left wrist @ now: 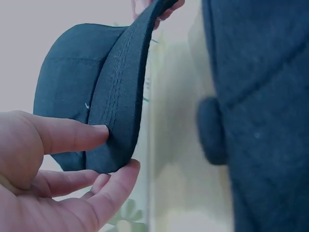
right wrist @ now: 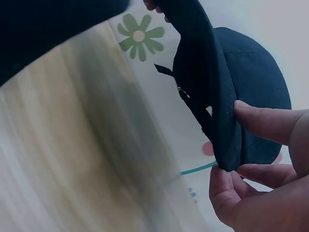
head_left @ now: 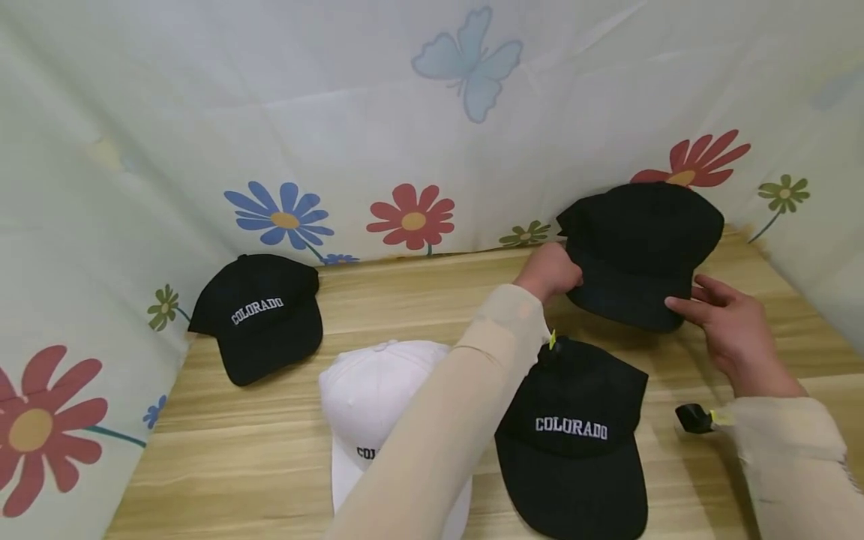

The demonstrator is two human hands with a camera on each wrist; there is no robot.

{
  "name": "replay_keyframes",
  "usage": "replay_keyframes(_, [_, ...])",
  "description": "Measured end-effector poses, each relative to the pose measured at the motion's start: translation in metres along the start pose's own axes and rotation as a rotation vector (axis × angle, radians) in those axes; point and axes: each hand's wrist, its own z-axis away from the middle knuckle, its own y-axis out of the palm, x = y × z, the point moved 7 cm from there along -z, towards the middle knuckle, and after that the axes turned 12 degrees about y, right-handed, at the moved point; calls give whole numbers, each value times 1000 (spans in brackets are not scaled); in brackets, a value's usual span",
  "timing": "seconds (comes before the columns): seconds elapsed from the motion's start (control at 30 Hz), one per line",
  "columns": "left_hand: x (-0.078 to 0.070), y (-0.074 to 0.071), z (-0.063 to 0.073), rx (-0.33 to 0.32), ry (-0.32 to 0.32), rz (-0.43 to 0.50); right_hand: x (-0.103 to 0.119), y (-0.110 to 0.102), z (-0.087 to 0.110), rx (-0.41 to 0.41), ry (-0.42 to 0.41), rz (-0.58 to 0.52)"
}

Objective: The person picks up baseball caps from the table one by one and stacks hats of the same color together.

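A plain black cap (head_left: 644, 232) is held up at the back right by both hands, its brim toward me. My left hand (head_left: 552, 271) pinches one side of the brim, thumb on one face and fingertips (left wrist: 126, 174) on the other. At the brim's opposite side, my right hand (head_left: 732, 330) pinches it the same way, as the right wrist view shows. The cap's back strap (right wrist: 195, 113) hangs inside its opening. Below the hands lies a black cap lettered COLORADO (head_left: 574, 390), its crown partly behind my left sleeve.
A white cap (head_left: 378, 375) lies front centre, partly hidden by my left forearm. Another black COLORADO cap (head_left: 270, 315) sits at the back left. The wood-grain table (head_left: 223, 450) meets a flowered cloth (head_left: 351, 127) at the back and sides. A small black device (head_left: 694, 418) is at my right cuff.
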Motion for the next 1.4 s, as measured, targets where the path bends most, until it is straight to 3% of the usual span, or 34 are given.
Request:
replay_keyframes(0.07, [-7, -2, 5, 7, 43, -72, 3, 0, 5, -10, -19, 44])
replay_keyframes(0.23, [-21, -10, 20, -19, 109, -266, 9, 1, 15, 16, -60, 26])
replay_keyframes(0.33, [-25, -13, 30, -30, 104, -271, 11, 2, 23, 36, -76, 7])
replay_keyframes(0.47, [-32, -20, 42, -39, 144, -292, 15, 4, 33, 35, -88, 19])
replay_keyframes(0.63, [-40, -31, 54, -39, 158, -350, 25, 6, 47, -72, -121, 185])
replay_keyframes(0.77, [-49, -42, 65, -51, 164, -367, 32, 9, 61, -164, -135, 313])
replay_keyframes(0.97, [-56, -53, 87, -69, 196, -328, 37, 12, 80, -216, -151, 374])
replay_keyframes(1.17, [-50, -59, 111, -120, 177, -221, 41, 19, 99, -228, -192, 390])
replay_keyframes(1.4, [-37, -62, 142, -125, 130, -184, 41, 31, 121, -250, -212, 421])
